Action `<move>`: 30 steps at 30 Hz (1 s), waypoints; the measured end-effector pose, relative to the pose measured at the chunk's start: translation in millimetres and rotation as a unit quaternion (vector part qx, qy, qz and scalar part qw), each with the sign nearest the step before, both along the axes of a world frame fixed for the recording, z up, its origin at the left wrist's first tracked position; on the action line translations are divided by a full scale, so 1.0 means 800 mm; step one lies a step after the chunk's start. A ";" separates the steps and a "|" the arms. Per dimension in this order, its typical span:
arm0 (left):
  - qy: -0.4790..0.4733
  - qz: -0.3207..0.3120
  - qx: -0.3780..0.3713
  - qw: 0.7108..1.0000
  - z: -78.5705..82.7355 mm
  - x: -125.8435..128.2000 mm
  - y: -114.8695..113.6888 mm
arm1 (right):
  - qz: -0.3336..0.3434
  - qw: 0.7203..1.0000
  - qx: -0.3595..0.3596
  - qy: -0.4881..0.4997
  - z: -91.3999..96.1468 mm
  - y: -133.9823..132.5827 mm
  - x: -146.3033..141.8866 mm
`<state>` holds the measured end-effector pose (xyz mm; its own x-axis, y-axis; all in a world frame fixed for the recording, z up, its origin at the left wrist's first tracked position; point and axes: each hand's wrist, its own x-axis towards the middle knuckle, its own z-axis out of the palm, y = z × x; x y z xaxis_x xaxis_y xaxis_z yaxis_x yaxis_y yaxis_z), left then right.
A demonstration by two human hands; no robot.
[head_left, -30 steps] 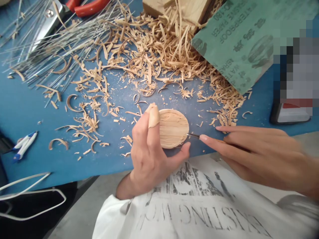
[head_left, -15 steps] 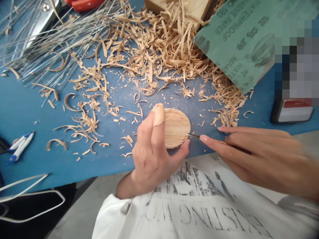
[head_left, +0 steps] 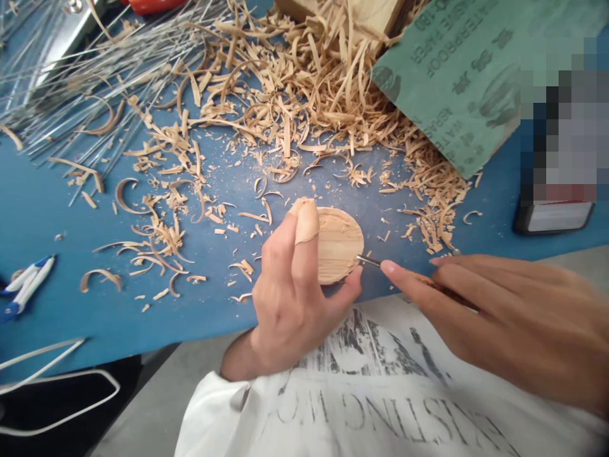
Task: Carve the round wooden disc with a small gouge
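Observation:
My left hand is closed around the left and near rim of an oval wooden piece, pressing it on the blue table. A bandage-like wrap covers one of its fingertips. The oval's face looks rough along its far and near edges and smoother across the middle. From the right, my right hand grips a carving tool with a thin metal shaft and wooden handle, its index finger stretched along it. The tool's tip touches the oval's lower right rim. Most of the handle is hidden by the fingers.
Curled wood shavings heap beyond the oval, by a wooden block. Green sandpaper lies at the far right. Thin metal rods spread at the far left. Pens and a white cable are at the left.
My right hand has tilted, its wrist coming lower and nearer my body, while the tool tip stays at the rim. My left hand and the oval hold nearly still.

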<state>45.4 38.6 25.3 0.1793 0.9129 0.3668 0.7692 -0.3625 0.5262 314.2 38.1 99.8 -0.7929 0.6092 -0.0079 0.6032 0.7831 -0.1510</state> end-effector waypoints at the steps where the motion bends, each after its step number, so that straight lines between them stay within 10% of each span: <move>1: -0.001 -0.002 0.001 1.000 0.000 0.000 0.000 | 0.002 1.000 -0.002 -0.001 0.000 0.001 0.000; 30: -0.025 -0.012 -0.001 1.000 -0.001 -0.001 0.001 | -0.040 0.997 -0.045 0.044 -0.027 -0.004 0.019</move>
<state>44.8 39.1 24.3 0.1826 0.9092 0.3742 0.7336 -0.3794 0.5638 329.7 34.8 78.1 -0.7420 0.6705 0.0023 0.6445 0.7142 -0.2732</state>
